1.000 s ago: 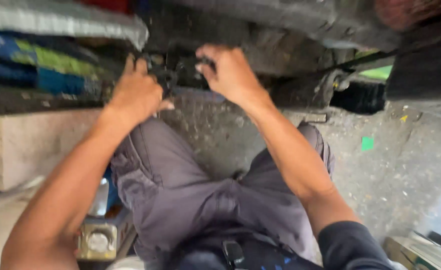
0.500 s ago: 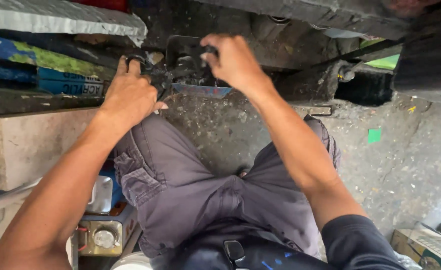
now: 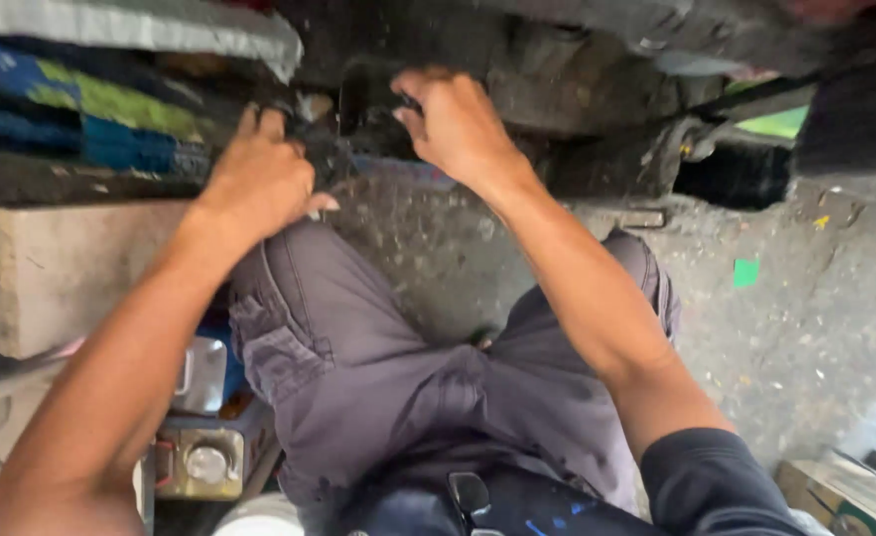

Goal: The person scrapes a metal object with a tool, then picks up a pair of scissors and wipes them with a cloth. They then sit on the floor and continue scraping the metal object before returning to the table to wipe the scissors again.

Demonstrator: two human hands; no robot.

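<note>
Both hands grip a dark, greasy metal part [image 3: 358, 119] under the vehicle: left hand [image 3: 259, 179] curled shut on it, right hand [image 3: 458, 124] clasped over its top; its orientation is unclear.

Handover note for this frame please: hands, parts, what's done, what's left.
Left hand: closed on a dark greasy metal part under the machine body; its grip hides the piece it holds.
Right hand: fingers curled over the top of the same part, thumb side toward the left hand.
Part sits low, above the speckled concrete floor, ahead of the grey-trousered knees.
Square metal can lies by the left leg, untouched.
Done: both hands on the part. Left: cannot tell whether it is loose or fastened; image is blurred.
</note>
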